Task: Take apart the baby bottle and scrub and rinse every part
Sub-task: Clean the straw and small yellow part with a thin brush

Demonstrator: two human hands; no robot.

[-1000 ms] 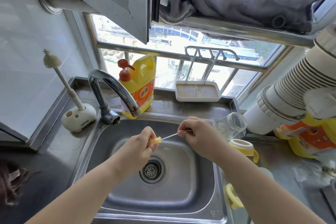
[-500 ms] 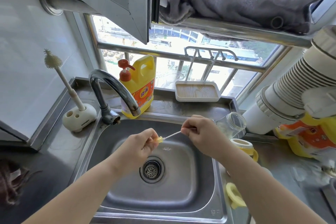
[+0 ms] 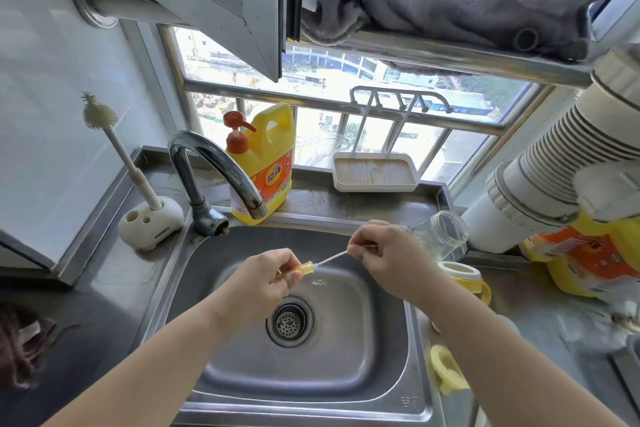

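over the steel sink, with the faucet dry, the glass bottle body lies on the right counter beside its yellow collar. the left hand pinches a small yellow straw piece; the right hand pinches a thin straw brush entering it. this looks like the scrubbing step; next, probably work the brush through, then rinse.

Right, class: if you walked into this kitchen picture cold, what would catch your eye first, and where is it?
First, the two hands over the sink: the left hand pinches a small yellow piece, and the right hand holds a thin white brush running into it. Next, the yellow detergent bottle behind the tap, by the window.
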